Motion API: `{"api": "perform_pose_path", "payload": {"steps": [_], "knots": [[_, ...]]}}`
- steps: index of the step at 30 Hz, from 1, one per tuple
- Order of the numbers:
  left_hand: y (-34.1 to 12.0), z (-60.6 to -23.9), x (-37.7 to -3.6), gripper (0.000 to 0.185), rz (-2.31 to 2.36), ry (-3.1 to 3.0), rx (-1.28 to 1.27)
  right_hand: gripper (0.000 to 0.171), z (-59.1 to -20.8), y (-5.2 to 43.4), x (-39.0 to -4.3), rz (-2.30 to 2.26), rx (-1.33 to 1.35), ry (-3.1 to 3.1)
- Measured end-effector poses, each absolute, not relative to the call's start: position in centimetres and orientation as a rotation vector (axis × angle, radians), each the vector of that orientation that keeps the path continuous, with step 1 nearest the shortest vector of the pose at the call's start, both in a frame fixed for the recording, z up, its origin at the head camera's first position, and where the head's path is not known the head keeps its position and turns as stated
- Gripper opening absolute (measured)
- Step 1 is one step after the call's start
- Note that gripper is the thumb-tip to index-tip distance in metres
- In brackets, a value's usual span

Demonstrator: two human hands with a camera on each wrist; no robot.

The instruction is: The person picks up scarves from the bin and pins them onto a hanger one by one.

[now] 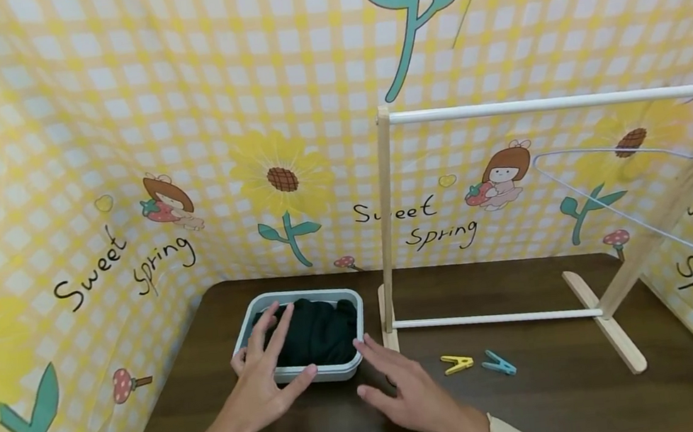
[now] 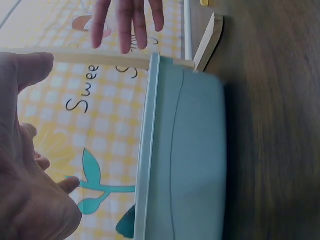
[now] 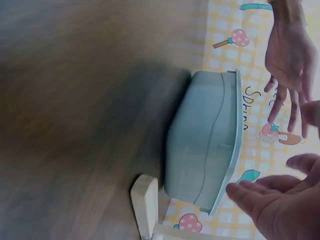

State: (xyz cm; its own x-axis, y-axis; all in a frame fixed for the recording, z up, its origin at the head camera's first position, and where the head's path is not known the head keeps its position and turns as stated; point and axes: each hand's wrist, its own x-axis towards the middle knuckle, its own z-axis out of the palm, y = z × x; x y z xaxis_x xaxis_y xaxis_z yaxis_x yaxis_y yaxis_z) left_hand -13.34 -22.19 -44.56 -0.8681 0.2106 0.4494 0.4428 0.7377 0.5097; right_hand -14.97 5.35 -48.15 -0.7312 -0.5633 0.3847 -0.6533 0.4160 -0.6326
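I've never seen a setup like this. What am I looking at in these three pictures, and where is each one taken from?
No machine here: a person works with bare hands, wearing three cameras. The big picture comes from the head; the two sideways ones from each wrist. The left hand and right hand hover open near a pale blue basin holding dark cloth; neither holds anything. On the brown table also stand a wooden drying rack, with a wire hanger, and two clothes pegs, yellow and blue.

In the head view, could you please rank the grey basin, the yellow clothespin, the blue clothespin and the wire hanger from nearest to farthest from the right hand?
From the right hand:
1. Grey basin, just to its left, by the fingertips.
2. Yellow clothespin, to its right on the table.
3. Blue clothespin, further right.
4. Wire hanger, up on the rack at far right.
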Motion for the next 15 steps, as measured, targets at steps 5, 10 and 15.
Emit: {"api": "perform_pose_path", "payload": {"steps": [5,10,15], "knots": [[-22.9,-44.3,-13.8,0.086,-0.873,-2.544,-0.447,0.060,-48.1,4.3,-16.2,1.277,0.939,-2.545],[-23.9,-44.0,-14.0,0.090,-0.914,-2.578,-0.401,0.056,-48.0,3.5,-17.0,1.293,0.785,-2.603],[-25.3,-43.8,-14.6,0.089,-0.987,-2.608,-0.343,0.055,-47.9,2.6,-18.0,1.322,0.674,-2.638]]}}
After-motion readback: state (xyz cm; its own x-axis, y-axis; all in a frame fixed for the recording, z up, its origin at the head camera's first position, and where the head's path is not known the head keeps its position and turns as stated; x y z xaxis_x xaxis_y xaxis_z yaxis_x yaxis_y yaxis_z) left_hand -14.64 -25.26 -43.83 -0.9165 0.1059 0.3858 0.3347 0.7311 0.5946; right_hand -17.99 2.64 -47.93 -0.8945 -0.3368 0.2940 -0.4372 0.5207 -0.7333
